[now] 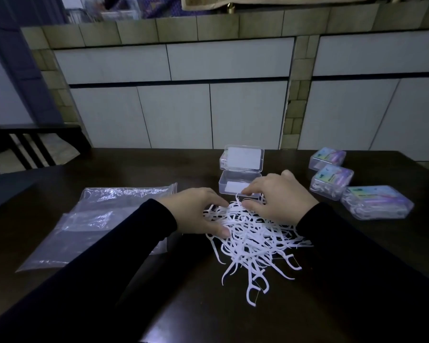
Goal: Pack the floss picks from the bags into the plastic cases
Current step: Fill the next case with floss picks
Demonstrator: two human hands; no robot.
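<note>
A loose heap of white floss picks [253,241] lies on the dark bench [357,280], directly in front of the person. Left hand [196,214] rests on the heap's left upper edge, fingers curled down into the picks; whether it grips any cannot be told. Right hand [278,196] sits on the heap's far edge, fingertips pinching picks. An open clear case [240,179], lid raised, stands just beyond the right hand. Three closed, filled cases [357,184] lie to the right. An emptied plastic bag [97,224] lies flat to the left.
</note>
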